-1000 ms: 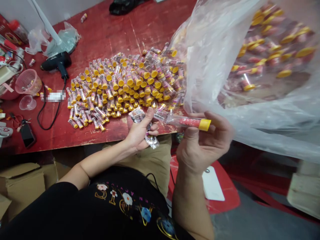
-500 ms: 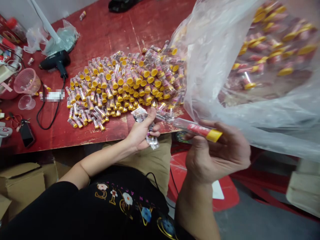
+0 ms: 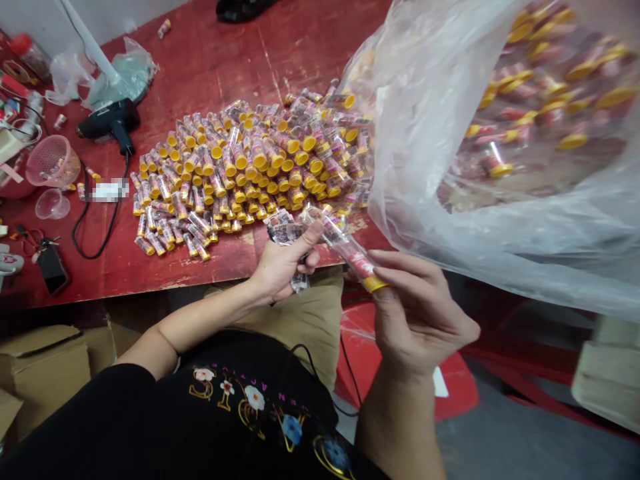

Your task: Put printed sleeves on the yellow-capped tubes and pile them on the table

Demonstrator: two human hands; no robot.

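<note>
My left hand [image 3: 280,267] is closed around a bunch of printed clear plastic sleeves [image 3: 284,225], which stick out above and below the fingers. In my right hand [image 3: 420,313], a clear tube with a yellow cap [image 3: 356,257] is pinched near its capped end between thumb and fingers. A red and white label or content shows inside the tube. Its clear far end slants up and left to the left thumb; whether a sleeve lies over that end I cannot tell. Just beyond both hands lies a heap of small yellow-capped tubes [image 3: 250,163].
A large translucent plastic bag [image 3: 407,133] with more yellow-capped tubes stands at the right. Left on the red table [image 3: 210,73] are a heat gun [image 3: 117,123] with its cord, a pink basket [image 3: 37,163], a clear cup and a phone [image 3: 53,269]. A red stool [image 3: 355,380] is below.
My right hand has moved left with the tube, bringing its clear end close to my left thumb. The tube now slants more steeply. My left hand has barely moved.
</note>
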